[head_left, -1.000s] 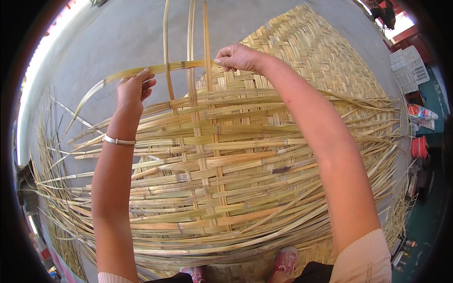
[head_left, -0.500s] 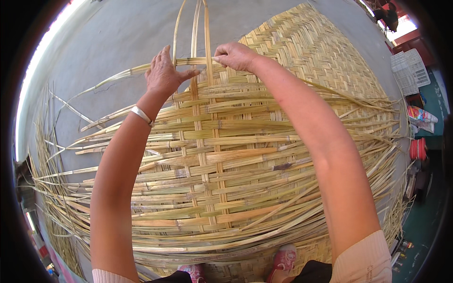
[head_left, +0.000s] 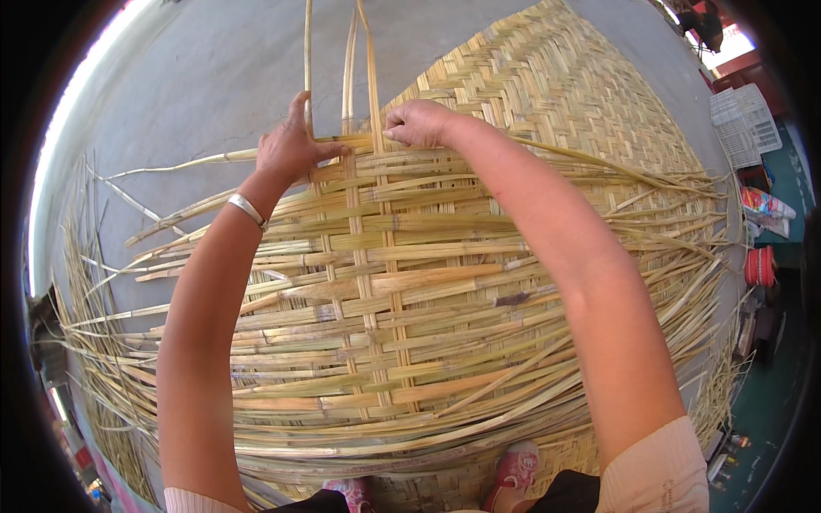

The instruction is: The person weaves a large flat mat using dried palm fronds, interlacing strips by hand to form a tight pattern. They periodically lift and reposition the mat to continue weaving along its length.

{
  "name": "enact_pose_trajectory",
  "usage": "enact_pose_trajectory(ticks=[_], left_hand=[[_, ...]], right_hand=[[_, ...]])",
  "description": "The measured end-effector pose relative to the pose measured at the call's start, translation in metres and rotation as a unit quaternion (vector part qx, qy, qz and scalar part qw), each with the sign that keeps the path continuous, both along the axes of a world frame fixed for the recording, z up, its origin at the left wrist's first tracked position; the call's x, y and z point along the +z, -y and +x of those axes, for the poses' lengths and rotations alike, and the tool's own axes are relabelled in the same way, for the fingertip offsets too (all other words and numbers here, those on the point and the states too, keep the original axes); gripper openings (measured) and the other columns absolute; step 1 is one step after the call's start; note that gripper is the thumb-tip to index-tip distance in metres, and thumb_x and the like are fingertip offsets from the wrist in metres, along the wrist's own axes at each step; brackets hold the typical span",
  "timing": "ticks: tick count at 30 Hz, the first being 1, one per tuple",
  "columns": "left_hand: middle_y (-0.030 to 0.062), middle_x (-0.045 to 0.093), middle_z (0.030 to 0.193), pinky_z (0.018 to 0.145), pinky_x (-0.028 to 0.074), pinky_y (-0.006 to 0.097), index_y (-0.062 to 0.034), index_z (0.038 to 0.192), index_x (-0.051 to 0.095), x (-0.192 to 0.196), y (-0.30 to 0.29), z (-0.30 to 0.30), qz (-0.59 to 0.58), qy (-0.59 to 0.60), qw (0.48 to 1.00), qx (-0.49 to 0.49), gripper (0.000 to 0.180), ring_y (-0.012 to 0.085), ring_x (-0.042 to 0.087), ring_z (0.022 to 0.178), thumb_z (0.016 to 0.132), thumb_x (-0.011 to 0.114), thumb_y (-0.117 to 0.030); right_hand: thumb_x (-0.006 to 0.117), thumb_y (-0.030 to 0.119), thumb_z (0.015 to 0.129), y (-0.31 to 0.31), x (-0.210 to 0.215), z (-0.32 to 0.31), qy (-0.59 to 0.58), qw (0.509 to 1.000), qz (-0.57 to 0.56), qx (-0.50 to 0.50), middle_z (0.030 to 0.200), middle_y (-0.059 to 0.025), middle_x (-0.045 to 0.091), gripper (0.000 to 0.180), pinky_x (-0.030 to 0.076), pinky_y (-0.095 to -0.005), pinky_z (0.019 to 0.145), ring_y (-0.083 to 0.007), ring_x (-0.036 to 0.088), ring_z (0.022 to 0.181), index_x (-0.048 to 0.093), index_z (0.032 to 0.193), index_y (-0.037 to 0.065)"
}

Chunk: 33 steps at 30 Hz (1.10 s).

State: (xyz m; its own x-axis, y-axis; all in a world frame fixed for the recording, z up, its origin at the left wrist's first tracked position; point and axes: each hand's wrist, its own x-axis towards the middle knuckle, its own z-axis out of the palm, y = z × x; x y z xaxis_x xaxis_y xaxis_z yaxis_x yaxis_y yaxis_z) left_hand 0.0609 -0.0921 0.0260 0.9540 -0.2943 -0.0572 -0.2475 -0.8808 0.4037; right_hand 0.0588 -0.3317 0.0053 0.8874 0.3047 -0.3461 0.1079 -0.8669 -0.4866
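Note:
A flat woven piece of pale bamboo strips (head_left: 445, 231) lies before me, with crosswise strips laced over and under lengthwise ones. My right hand (head_left: 417, 125) pinches a narrow crosswise strip (head_left: 355, 139) at the far edge of the weave, beside an upright strip. My left hand (head_left: 286, 152) presses on the same strip further left, thumb and forefinger spread apart; its other fingers are partly hidden. Its forefinger points up beside a standing strip (head_left: 309, 51). Two more strips (head_left: 349, 73) rise between my hands. Leftward, the crosswise strip's loose end trails over the grey floor.
Tightly woven matting (head_left: 556, 85) spreads to the far right. Loose strip ends (head_left: 94, 342) fan out at left and right. A white plastic crate (head_left: 744, 124) and a red spool (head_left: 759, 268) stand at the right edge. Pink shoes (head_left: 517, 468) show at the bottom.
Both hands have come nearer with the crosswise strip, which now lies closer to the weave. My left hand has shifted slightly left, and the upright strips lean further left.

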Motion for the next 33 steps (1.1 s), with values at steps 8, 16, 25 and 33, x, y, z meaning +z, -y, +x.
enact_pose_trajectory(ticks=[8, 16, 25, 33], left_hand=[[0.0112, 0.067, 0.080, 0.064, 0.053, 0.035, -0.0007, 0.149, 0.026, -0.043, -0.010, 0.003, -0.096, -0.058, 0.991, 0.068, 0.109, 0.0220, 0.066, 0.069, 0.070, 0.086, -0.046], [0.0082, 0.071, 0.087, 0.082, 0.048, 0.042, -0.0134, 0.146, 0.035, -0.025, 0.004, -0.017, 0.046, 0.034, 0.997, 0.060, 0.089, 0.0274, 0.069, 0.088, 0.077, 0.076, -0.052], [0.0074, 0.072, 0.093, 0.089, 0.044, 0.043, -0.0136, 0.146, 0.035, -0.020, 0.005, -0.020, 0.048, -0.038, 0.994, 0.087, 0.088, 0.0266, 0.068, 0.098, 0.078, 0.074, -0.054], [0.0065, 0.072, 0.096, 0.094, 0.038, 0.047, -0.0137, 0.146, 0.035, -0.021, 0.002, -0.026, 0.042, -0.063, 0.995, 0.065, 0.089, 0.0254, 0.067, 0.101, 0.078, 0.075, -0.054]], right_hand=[[0.064, 0.031, 0.088, -0.006, -0.007, -0.007, 0.004, 1.000, -0.030, 0.001, 0.092, -0.0111, 0.070, 0.023, 0.050, -0.0377, 0.079, -0.0252, 0.064, 0.086, 0.071, 0.094, 0.010], [0.060, 0.031, 0.089, -0.012, -0.016, -0.013, 0.021, 0.998, -0.056, -0.023, 0.101, -0.0124, 0.071, 0.026, 0.050, -0.0388, 0.085, -0.0280, 0.065, 0.095, 0.070, 0.102, 0.011], [0.055, 0.025, 0.090, -0.021, 0.005, -0.023, -0.021, 0.993, -0.108, -0.037, 0.123, -0.0106, 0.066, 0.034, 0.049, -0.0412, 0.097, -0.0292, 0.062, 0.114, 0.068, 0.119, 0.013], [0.056, 0.019, 0.089, -0.031, 0.015, -0.039, 0.033, 0.985, -0.164, -0.036, 0.117, -0.0114, 0.068, 0.025, 0.050, -0.0403, 0.092, -0.0268, 0.063, 0.112, 0.071, 0.109, 0.011]])
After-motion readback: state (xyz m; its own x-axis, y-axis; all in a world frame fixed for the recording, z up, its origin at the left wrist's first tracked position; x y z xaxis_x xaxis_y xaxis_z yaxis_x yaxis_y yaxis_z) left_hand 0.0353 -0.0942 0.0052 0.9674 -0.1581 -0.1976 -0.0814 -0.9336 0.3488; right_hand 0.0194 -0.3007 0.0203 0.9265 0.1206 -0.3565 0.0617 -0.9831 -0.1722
